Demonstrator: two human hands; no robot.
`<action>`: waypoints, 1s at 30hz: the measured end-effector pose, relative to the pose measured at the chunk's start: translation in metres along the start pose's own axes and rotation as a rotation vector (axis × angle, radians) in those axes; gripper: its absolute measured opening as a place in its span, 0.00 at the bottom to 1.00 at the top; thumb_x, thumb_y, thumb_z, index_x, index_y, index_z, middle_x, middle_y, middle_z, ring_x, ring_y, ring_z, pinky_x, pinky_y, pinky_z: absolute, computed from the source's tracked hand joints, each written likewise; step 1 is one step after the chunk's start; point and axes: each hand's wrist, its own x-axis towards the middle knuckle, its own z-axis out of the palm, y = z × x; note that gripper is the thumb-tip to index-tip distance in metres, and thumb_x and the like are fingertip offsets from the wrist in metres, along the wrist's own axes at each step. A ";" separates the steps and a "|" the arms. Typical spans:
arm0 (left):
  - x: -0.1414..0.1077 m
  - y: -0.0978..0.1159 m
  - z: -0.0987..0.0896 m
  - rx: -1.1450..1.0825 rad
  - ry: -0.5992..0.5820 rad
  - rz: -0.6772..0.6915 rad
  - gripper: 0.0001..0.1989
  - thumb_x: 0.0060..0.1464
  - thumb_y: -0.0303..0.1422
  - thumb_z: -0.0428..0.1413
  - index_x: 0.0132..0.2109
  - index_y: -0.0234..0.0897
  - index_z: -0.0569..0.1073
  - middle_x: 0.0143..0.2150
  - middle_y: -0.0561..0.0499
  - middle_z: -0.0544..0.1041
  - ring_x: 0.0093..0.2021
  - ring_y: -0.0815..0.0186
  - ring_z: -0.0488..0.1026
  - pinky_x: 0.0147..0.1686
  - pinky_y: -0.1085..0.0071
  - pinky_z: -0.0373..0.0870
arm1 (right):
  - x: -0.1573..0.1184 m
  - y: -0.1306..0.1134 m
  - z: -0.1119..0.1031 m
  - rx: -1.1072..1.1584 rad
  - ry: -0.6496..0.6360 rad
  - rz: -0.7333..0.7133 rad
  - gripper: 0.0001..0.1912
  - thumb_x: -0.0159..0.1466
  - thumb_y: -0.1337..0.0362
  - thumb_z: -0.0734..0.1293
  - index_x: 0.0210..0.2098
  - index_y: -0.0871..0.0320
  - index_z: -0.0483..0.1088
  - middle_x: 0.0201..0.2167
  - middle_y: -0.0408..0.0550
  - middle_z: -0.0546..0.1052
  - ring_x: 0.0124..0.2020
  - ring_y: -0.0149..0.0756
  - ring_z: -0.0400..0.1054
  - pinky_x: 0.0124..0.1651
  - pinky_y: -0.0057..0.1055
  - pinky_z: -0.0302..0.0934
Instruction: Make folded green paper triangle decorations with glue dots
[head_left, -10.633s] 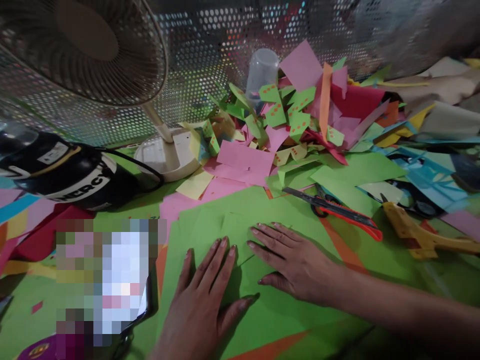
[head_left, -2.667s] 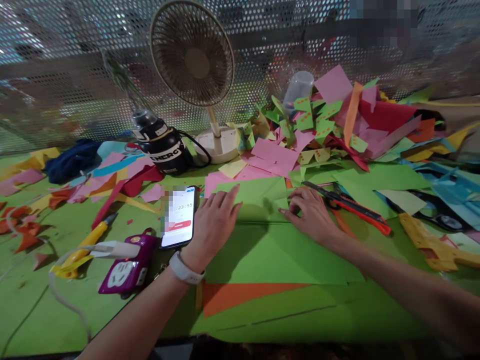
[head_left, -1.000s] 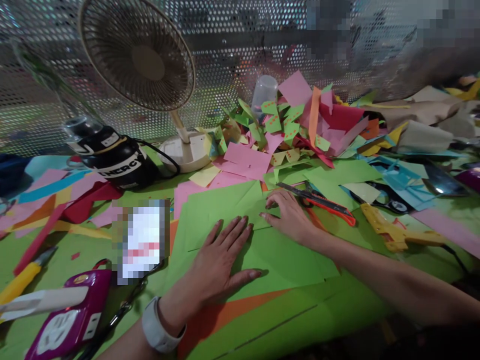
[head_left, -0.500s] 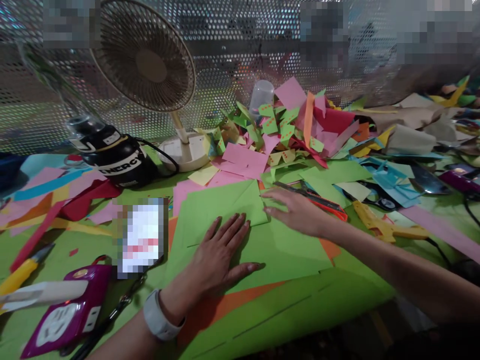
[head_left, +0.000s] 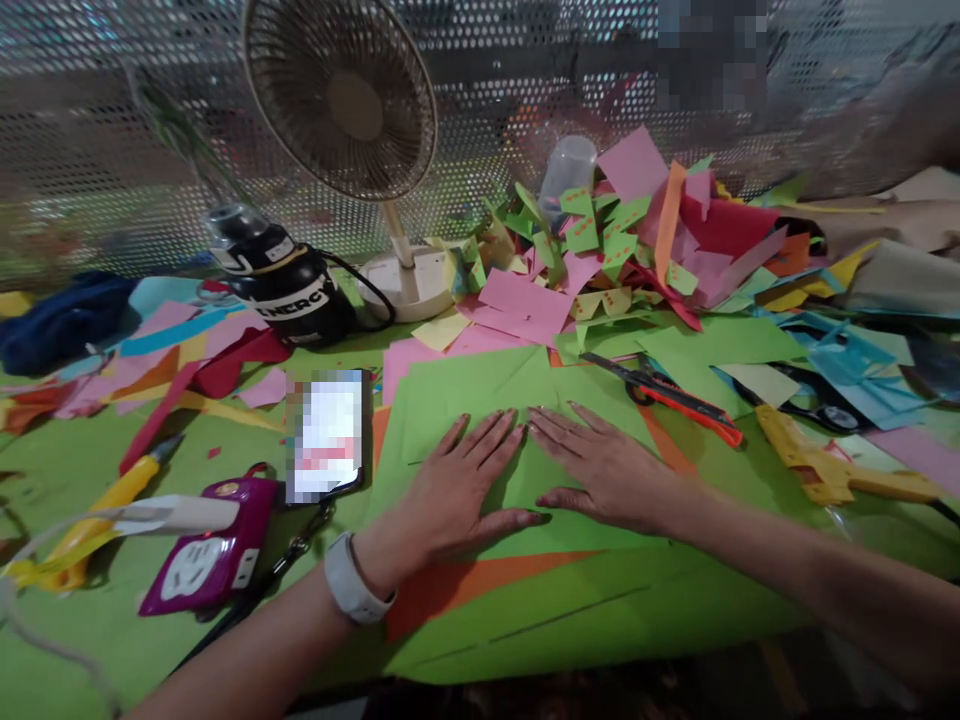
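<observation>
Green paper [head_left: 442, 400] lies over an orange sheet [head_left: 450, 590] on the green-covered table. My left hand [head_left: 469, 480] rests flat on the green paper, fingers stretched out, with a pale watch strap [head_left: 352, 580] round the wrist. Beside it my right hand [head_left: 600, 465] also lies palm down on the paper, fingers spread. The two hands' fingertips are close together but apart. Neither hand holds anything. A cutter with an orange handle [head_left: 694, 408] lies behind my right forearm.
Paper scraps [head_left: 525, 305] are heaped at the back. A fan [head_left: 405, 275] and black bottle [head_left: 300, 305] stand back left. Nearer left lie a phone [head_left: 330, 430], a purple device [head_left: 214, 550] and a yellow tool [head_left: 112, 510]. At right is a yellow glue gun [head_left: 817, 465].
My right hand has come down and toward me, from the folded paper's right edge to flat beside my left hand. The green flap lies flatter. The view has shifted left.
</observation>
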 end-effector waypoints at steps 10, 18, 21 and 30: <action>-0.035 -0.017 0.004 0.064 0.057 -0.099 0.50 0.56 0.62 0.40 0.71 0.33 0.33 0.71 0.37 0.46 0.70 0.50 0.47 0.66 0.51 0.42 | -0.007 0.003 0.000 0.023 0.049 0.015 0.40 0.67 0.40 0.50 0.67 0.64 0.52 0.67 0.60 0.55 0.68 0.48 0.49 0.68 0.54 0.42; -0.043 -0.020 0.011 0.070 0.135 -0.107 0.50 0.57 0.61 0.41 0.70 0.36 0.26 0.72 0.39 0.46 0.70 0.50 0.47 0.67 0.53 0.38 | -0.006 0.005 -0.031 0.062 0.166 0.184 0.31 0.68 0.45 0.55 0.57 0.62 0.67 0.59 0.60 0.70 0.61 0.51 0.62 0.62 0.50 0.54; -0.042 -0.019 0.014 0.085 0.150 -0.116 0.52 0.56 0.62 0.41 0.70 0.34 0.25 0.71 0.36 0.47 0.70 0.49 0.48 0.67 0.52 0.37 | 0.036 -0.008 -0.049 0.224 0.103 0.398 0.20 0.67 0.51 0.60 0.39 0.60 0.74 0.37 0.54 0.80 0.38 0.45 0.75 0.43 0.41 0.66; -0.042 -0.019 0.011 0.103 0.124 -0.105 0.52 0.55 0.63 0.40 0.70 0.33 0.25 0.71 0.35 0.47 0.69 0.50 0.49 0.66 0.52 0.37 | 0.112 -0.013 -0.032 0.866 -0.545 0.593 0.24 0.62 0.52 0.68 0.17 0.60 0.65 0.10 0.40 0.69 0.13 0.26 0.64 0.22 0.24 0.56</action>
